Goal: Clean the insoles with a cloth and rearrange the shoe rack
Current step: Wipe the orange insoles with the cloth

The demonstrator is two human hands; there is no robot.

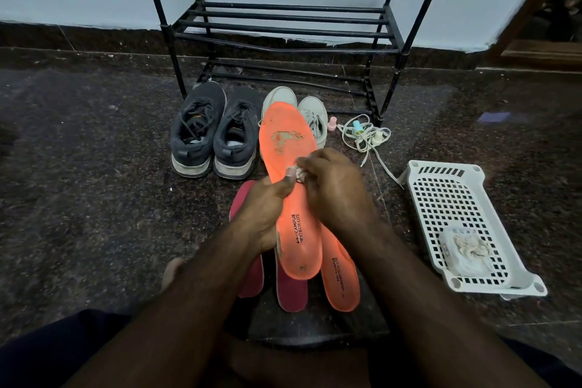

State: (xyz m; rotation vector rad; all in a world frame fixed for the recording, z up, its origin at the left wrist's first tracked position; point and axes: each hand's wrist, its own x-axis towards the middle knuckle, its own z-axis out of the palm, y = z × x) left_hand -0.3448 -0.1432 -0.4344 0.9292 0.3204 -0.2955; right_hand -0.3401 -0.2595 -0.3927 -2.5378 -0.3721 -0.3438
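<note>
My left hand [267, 217] grips the orange insole [291, 186] at its mid-length, thumb curled across the top face, toe end pointing toward the shoe rack [283, 28]. My right hand [333, 186] pinches a small white cloth [299, 172] against the insole's worn centre. A second orange insole [341, 274] and two maroon insoles [291, 291] lie on the floor [94, 198] beneath. Dark grey shoes [215, 132] and pale shoes [311, 113] stand at the rack's front edge. A white basket [453, 198] sits on the floor to the right, holding crumpled cloth [469, 250]; loose laces [365, 135] lie beside the rack's right leg.
</note>
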